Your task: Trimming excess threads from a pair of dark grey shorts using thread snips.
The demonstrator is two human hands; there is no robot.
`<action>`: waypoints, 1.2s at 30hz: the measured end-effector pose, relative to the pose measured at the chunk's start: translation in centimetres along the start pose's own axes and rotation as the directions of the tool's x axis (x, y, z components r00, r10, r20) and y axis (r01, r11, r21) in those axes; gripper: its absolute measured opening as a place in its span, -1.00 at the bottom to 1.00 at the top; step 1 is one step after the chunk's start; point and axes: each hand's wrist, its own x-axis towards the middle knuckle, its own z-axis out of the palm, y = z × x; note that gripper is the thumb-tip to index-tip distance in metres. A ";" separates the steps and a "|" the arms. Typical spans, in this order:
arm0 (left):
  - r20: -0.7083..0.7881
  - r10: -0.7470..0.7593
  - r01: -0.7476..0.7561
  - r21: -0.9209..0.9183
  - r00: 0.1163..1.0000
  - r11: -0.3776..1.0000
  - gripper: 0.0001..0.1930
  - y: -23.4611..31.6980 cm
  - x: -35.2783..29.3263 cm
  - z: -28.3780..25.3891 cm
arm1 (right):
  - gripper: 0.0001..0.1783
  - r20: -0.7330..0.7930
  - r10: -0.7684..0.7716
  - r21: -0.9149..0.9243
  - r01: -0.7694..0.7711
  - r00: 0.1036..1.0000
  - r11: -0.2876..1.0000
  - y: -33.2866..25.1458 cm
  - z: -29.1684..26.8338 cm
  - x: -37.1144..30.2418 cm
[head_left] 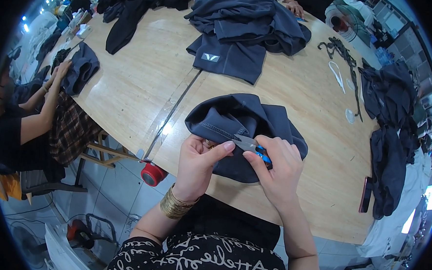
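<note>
A dark grey garment [280, 120] lies bunched on the wooden table in front of me, its inside seam stitching facing up. My left hand [201, 158] pinches the edge of the cloth between thumb and fingers, just left of the seam. In my right hand [278, 168] is a pair of thread snips [248, 145] with blue handles and metal blades. The blade tips point left and lie against the stitched seam, close to my left thumb. Whether a thread sits between the blades is too small to tell.
A pile of dark garments [246, 21] stands at the far middle of the table [145, 77]. More clothes [389, 144] hang over the right edge by a phone [366, 194]. Black cords [345, 54] lie far right. At left a co-worker [31, 120] handles a garment.
</note>
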 end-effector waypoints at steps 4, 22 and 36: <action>0.001 0.003 -0.003 0.000 1.000 1.000 -0.74 0.0 -0.1 0.1 | -0.68 -0.007 0.001 0.003 -0.001 1.000 1.000 0.0 0.0 0.0; 0.015 0.001 -0.001 0.000 1.000 1.000 -0.74 -0.1 -0.1 0.1 | -0.75 -0.069 0.080 0.100 -0.073 0.994 0.992 0.8 -0.6 -0.1; -0.015 -0.050 0.049 -0.060 0.999 0.997 -0.80 -0.1 -0.3 0.2 | -0.70 -0.099 -0.012 -0.080 0.004 0.995 0.997 0.6 -0.2 -0.9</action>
